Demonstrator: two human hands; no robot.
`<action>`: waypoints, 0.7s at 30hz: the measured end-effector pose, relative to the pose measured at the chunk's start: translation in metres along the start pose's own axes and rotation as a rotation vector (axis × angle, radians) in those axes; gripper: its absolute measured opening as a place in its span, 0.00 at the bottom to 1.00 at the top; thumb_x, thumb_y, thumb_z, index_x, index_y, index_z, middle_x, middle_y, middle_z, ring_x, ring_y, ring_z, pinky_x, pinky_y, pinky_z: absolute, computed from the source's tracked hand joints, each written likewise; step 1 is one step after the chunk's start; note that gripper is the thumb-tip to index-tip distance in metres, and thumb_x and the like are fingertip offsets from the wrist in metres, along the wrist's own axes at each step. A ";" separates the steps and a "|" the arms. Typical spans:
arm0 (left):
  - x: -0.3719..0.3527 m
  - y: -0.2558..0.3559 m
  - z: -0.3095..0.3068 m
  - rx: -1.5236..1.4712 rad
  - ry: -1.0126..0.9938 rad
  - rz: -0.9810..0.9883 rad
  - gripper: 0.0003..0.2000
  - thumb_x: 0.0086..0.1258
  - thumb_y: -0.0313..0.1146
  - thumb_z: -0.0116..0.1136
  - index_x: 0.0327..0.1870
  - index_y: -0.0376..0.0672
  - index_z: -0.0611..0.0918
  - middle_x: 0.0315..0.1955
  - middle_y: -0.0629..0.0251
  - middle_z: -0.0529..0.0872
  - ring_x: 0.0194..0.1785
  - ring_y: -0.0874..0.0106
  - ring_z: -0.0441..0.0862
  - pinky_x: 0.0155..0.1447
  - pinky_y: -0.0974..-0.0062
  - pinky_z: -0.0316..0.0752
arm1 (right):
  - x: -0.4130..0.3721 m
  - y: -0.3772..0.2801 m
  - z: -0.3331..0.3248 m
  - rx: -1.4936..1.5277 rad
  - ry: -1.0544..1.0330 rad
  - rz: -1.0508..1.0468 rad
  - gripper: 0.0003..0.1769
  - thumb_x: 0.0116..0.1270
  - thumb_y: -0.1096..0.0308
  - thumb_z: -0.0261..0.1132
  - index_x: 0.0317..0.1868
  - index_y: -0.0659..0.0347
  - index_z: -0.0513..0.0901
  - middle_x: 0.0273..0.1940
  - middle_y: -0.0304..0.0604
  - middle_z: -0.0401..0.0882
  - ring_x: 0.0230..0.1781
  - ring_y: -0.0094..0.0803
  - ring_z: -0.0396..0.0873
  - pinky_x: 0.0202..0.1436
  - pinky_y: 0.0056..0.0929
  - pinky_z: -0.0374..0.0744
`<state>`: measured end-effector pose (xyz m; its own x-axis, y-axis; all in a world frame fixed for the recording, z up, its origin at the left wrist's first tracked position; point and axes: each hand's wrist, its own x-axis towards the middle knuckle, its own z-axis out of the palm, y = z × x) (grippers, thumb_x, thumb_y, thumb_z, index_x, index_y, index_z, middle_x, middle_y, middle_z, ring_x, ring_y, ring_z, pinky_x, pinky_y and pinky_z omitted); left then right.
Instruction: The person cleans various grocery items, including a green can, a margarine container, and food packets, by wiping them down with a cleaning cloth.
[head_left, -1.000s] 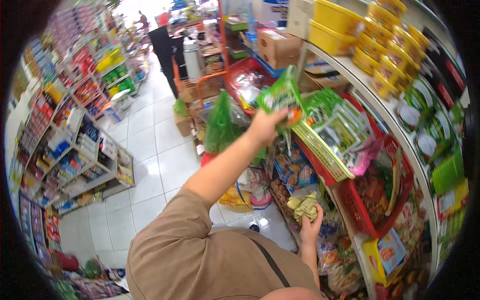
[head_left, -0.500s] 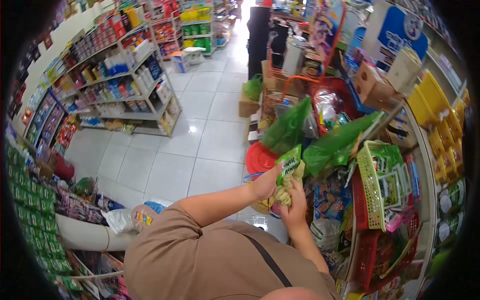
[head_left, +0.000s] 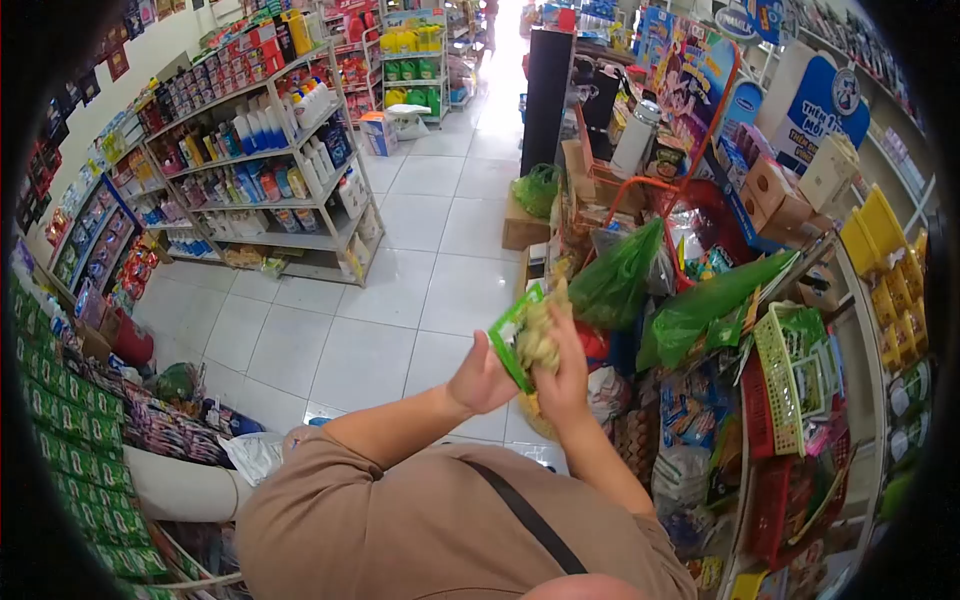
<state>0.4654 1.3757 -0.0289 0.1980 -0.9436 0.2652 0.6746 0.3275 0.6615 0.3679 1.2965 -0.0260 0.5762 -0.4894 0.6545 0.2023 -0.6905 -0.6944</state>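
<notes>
In front of my chest, my left hand (head_left: 483,376) is against the lower left side of a green packet (head_left: 516,338), its fingers partly hidden behind it. The packet is tilted and shows a pale area inside a green edge. My right hand (head_left: 562,375) is wrapped round a pale yellow-green bundle (head_left: 540,338), which touches the packet's right side. What the bundle is made of I cannot make out. To the right of my hands are green plastic bags (head_left: 618,275).
Shelves of bottles (head_left: 255,180) stand on the left beyond the tiled floor (head_left: 360,355). Boxes, a red basket (head_left: 715,225) and a yellow-green basket (head_left: 778,380) crowd the right. Green packets (head_left: 75,450) hang at the lower left.
The packet and bundle have moved left and up in view. The packet has turned, its printed face no longer showing. My left hand has opened flatter against it. The view has shifted slightly.
</notes>
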 end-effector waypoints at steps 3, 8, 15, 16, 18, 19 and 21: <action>-0.009 0.012 -0.013 -0.006 0.049 -0.030 0.51 0.57 0.76 0.27 0.70 0.39 0.51 0.68 0.57 0.59 0.70 0.63 0.57 0.72 0.61 0.51 | 0.007 0.000 0.023 -0.013 -0.009 0.030 0.18 0.51 0.75 0.60 0.46 0.65 0.74 0.58 0.58 0.69 0.63 0.61 0.62 0.66 0.48 0.61; -0.001 0.076 -0.060 -0.091 0.015 0.005 0.50 0.58 0.76 0.21 0.71 0.40 0.51 0.69 0.58 0.58 0.69 0.62 0.58 0.72 0.61 0.52 | -0.006 -0.015 0.063 -0.141 -0.229 -0.175 0.20 0.51 0.73 0.64 0.47 0.62 0.73 0.60 0.60 0.66 0.63 0.65 0.61 0.64 0.48 0.64; -0.027 0.095 -0.062 0.019 0.007 0.050 0.45 0.63 0.71 0.20 0.71 0.41 0.49 0.71 0.62 0.51 0.72 0.61 0.53 0.73 0.61 0.48 | 0.004 -0.003 0.107 -0.173 0.032 -0.236 0.29 0.51 0.68 0.69 0.53 0.59 0.68 0.63 0.67 0.59 0.58 0.66 0.65 0.61 0.46 0.67; -0.031 0.096 -0.067 0.019 0.011 0.044 0.45 0.63 0.71 0.20 0.71 0.41 0.49 0.71 0.61 0.51 0.72 0.61 0.53 0.73 0.61 0.48 | 0.003 -0.001 0.112 -0.180 0.064 -0.241 0.28 0.51 0.69 0.69 0.53 0.59 0.68 0.62 0.66 0.60 0.58 0.64 0.66 0.60 0.46 0.68; -0.036 0.095 -0.079 -0.110 -0.062 0.077 0.40 0.68 0.65 0.26 0.71 0.40 0.51 0.70 0.61 0.55 0.70 0.62 0.57 0.72 0.62 0.51 | 0.002 0.003 0.122 -0.193 0.122 -0.250 0.28 0.51 0.70 0.69 0.52 0.60 0.69 0.60 0.64 0.63 0.57 0.61 0.68 0.58 0.45 0.70; -0.037 0.094 -0.086 -0.025 -0.013 0.033 0.37 0.70 0.61 0.28 0.71 0.40 0.51 0.69 0.60 0.57 0.69 0.62 0.59 0.71 0.62 0.53 | 0.001 0.006 0.125 -0.214 0.107 -0.180 0.27 0.51 0.72 0.68 0.52 0.60 0.69 0.58 0.64 0.65 0.56 0.60 0.69 0.58 0.44 0.70; -0.039 0.091 -0.096 0.146 0.084 -0.056 0.31 0.73 0.52 0.31 0.70 0.39 0.52 0.67 0.60 0.61 0.67 0.62 0.63 0.70 0.63 0.56 | 0.005 0.014 0.121 -0.254 0.074 -0.038 0.27 0.50 0.75 0.66 0.52 0.62 0.69 0.54 0.63 0.68 0.54 0.59 0.70 0.58 0.42 0.71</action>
<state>0.5875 1.4379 -0.0461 0.2264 -0.9592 0.1696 0.5768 0.2723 0.7702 0.4691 1.3491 -0.0687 0.5110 -0.4916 0.7051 0.0123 -0.8160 -0.5778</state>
